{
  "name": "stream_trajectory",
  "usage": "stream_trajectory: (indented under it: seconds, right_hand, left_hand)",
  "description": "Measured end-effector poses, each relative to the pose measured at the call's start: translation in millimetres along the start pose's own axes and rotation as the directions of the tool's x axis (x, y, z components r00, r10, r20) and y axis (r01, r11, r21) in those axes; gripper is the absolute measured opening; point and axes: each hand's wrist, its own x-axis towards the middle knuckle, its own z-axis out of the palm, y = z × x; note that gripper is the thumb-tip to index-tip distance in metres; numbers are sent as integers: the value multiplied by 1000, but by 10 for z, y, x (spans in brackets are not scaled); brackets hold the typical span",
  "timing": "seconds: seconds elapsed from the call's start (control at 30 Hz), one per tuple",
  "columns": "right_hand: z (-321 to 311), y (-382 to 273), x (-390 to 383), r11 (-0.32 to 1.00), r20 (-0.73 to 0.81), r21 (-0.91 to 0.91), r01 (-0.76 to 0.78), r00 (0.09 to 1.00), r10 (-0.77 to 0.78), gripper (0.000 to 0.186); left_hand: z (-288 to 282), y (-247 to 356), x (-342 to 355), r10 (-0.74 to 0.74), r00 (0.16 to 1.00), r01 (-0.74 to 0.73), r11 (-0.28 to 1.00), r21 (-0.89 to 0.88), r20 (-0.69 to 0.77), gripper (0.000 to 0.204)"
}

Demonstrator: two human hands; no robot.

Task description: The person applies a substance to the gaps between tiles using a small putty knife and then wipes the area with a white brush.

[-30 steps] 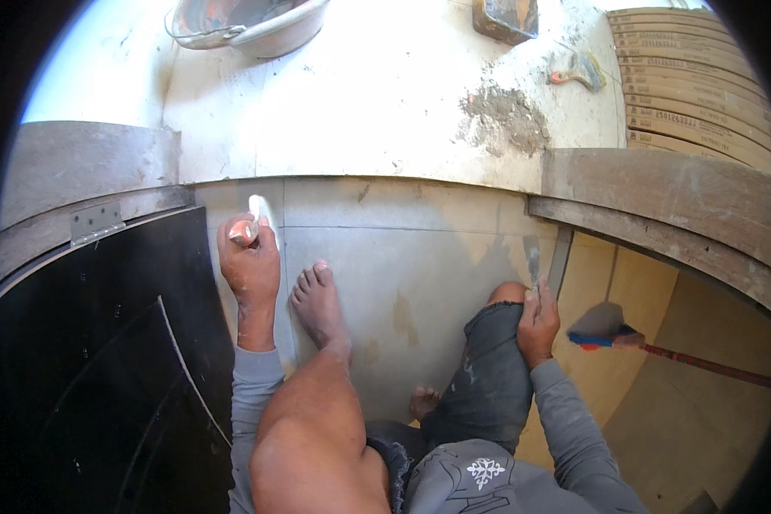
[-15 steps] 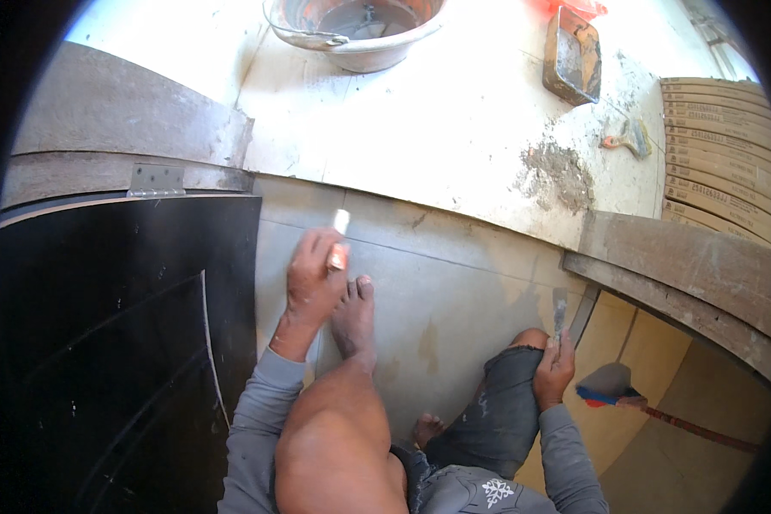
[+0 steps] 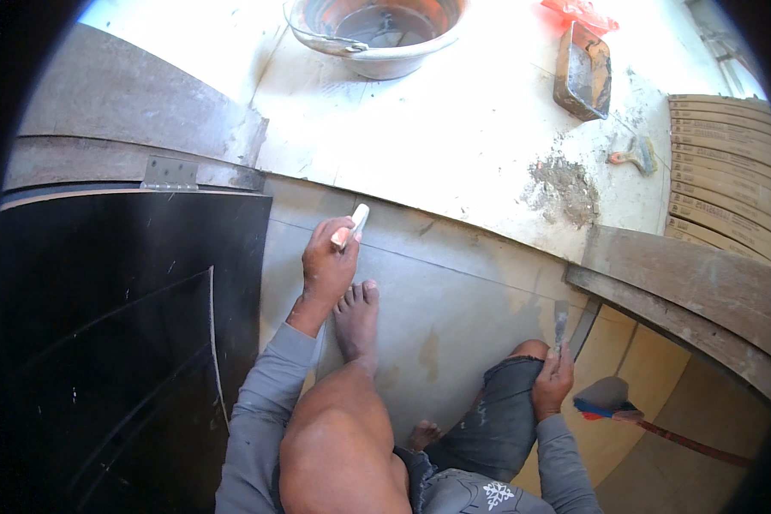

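My left hand (image 3: 328, 261) is closed around a small tool with a whitish end and an orange-red end (image 3: 359, 220); its exact kind does not show. It is held over the grey tiled floor (image 3: 428, 295), near the raised pale ledge and just beyond my bare foot (image 3: 356, 321). Against my right knee, my right hand (image 3: 552, 387) grips a putty knife (image 3: 560, 319), its narrow grey blade pointing away from me. The fingers wrap its lower part, so the handle is mostly hidden.
On the pale floor beyond stand a bucket (image 3: 398, 66) holding grey liquid and a dirty tray (image 3: 582, 77). Grey debris (image 3: 565, 190), a brush (image 3: 636, 157) and stacked cardboard boxes (image 3: 724, 171) lie right. A black door (image 3: 137, 343) flanks my left; a broom (image 3: 608, 398) lies right.
My left hand has shifted slightly right, and the tool in it has turned so its whitish end tilts further right. The view has moved a little; my right hand keeps its place.
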Motion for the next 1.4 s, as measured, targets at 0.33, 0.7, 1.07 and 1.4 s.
stream_trajectory:
  seconds: [0.33, 0.7, 1.07, 1.4]
  right_hand:
    - [-78, -58, 33, 1000, 7, -11, 10, 1000, -10, 38]
    - [-42, 60, 36, 999, -17, -32, 28, 999, -29, 38]
    - [-59, -31, 8, 1000, 6, -9, 6, 1000, -6, 38]
    - [1, -57, 7, 1000, 3, -18, 20, 1000, -20, 37]
  left_hand:
    - [-273, -517, 100, -353, 935, 337, 918, -208, -44, 20]
    - [-530, -350, 299, -327, 937, 321, 945, 67, 123, 22]
    - [-86, -76, -5, -199, 979, 170, 926, -338, -51, 18]
    - [93, -348, -68, -74, 993, 66, 994, -90, -87, 20]
